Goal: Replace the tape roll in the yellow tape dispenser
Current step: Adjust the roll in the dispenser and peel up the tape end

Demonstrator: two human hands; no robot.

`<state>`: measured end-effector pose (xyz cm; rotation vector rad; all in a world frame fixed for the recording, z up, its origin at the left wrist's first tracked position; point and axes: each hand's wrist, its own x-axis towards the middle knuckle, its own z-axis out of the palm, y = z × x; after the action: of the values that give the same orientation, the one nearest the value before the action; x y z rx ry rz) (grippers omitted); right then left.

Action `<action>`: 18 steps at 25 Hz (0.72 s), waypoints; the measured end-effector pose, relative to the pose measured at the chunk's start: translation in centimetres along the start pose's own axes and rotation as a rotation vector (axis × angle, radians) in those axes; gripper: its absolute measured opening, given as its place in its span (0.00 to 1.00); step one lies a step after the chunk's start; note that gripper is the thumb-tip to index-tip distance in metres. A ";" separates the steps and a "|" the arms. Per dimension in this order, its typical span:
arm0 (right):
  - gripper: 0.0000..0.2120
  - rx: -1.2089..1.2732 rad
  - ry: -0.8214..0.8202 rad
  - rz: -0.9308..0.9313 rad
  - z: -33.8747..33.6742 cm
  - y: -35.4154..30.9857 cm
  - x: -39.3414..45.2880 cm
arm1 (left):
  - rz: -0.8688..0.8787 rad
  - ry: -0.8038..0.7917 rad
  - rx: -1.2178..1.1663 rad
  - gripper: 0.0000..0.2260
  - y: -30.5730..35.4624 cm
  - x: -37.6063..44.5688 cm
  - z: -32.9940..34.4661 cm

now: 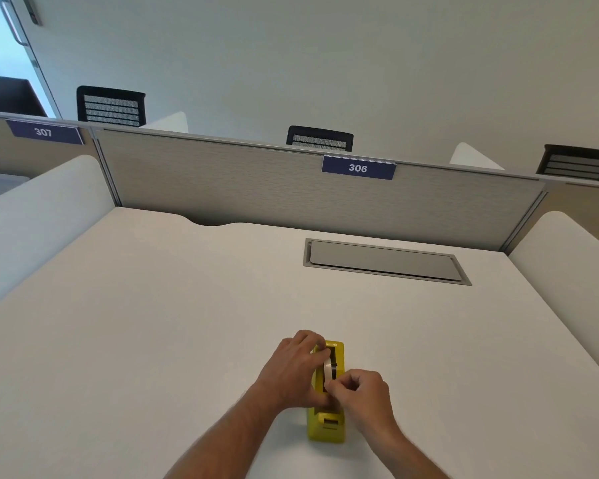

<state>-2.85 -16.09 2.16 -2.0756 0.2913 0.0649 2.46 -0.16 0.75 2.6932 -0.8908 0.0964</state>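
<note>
The yellow tape dispenser (pixel 327 426) stands on the white desk (pixel 153 323) near the front edge, its cutter end toward me. A whitish tape roll (pixel 328 369) sits upright in its slot. My left hand (pixel 291 369) wraps over the dispenser's left side, fingers curled across the far top of the roll. My right hand (pixel 362 395) is at the dispenser's right side, fingertips pinching at the near edge of the roll. The roll's lower part is hidden by both hands.
A grey cable hatch (pixel 384 261) is set into the desk at the back right. A beige partition (pixel 256 181) with a "306" sign (pixel 358 167) closes the far side. White side dividers (pixel 32 216) flank the desk. Black chairs (pixel 110 106) stand beyond.
</note>
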 end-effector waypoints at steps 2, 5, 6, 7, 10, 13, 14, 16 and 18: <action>0.11 0.043 -0.019 0.062 0.0 0.2 0.0 | 0.004 -0.005 0.005 0.34 0.0 0.0 0.1; 0.09 0.087 -0.002 0.132 0.2 0.5 0.0 | 0.008 -0.001 0.002 0.34 -0.1 0.1 0.1; 0.08 0.111 0.014 0.156 0.2 0.6 0.0 | 0.008 -0.001 0.003 0.35 -0.1 0.1 0.1; 0.07 0.139 0.027 0.180 0.3 0.7 0.1 | 0.007 -0.004 0.005 0.35 -0.1 0.1 0.1; 0.07 0.249 0.038 0.247 0.4 0.9 0.2 | 0.005 -0.008 0.006 0.36 -0.1 0.0 0.1; 0.12 0.353 0.032 0.324 0.4 1.0 0.2 | 0.009 0.003 0.005 0.36 -0.1 0.1 0.1; 0.12 0.372 0.025 0.340 0.4 1.0 0.1 | 0.010 0.012 0.001 0.35 -0.1 0.1 0.1; 0.09 0.413 0.008 0.356 0.4 1.0 0.0 | 0.013 0.024 -0.001 0.35 -0.1 0.1 0.1; 0.04 0.434 -0.003 0.372 0.3 0.8 -0.1 | 0.008 0.030 -0.006 0.36 -0.1 0.1 0.2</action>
<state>-3.15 -16.20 1.33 -1.5725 0.6298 0.2101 2.58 -0.22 0.55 2.6761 -0.8913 0.1352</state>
